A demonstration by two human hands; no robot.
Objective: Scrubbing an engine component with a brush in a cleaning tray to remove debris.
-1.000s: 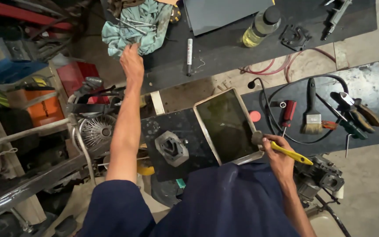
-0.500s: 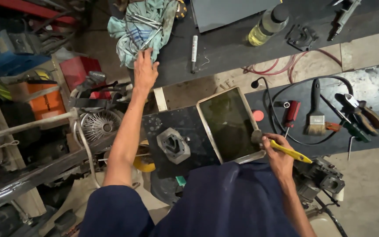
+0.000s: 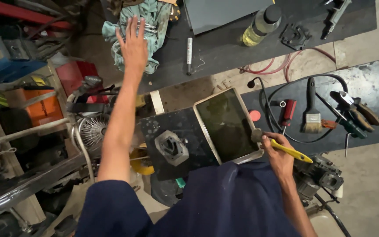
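Left hand spread wide and empty, fingertips over the rag lying just beyond and to their right; right hand well apart, closed on a yellow-handled brush by the tray.

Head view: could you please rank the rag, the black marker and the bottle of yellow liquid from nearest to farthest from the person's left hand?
1. Rag: directly under the left hand, on the bench's left end.
2. Black marker: just right of the rag.
3. Bottle of yellow liquid: farther right, lying on the bench.
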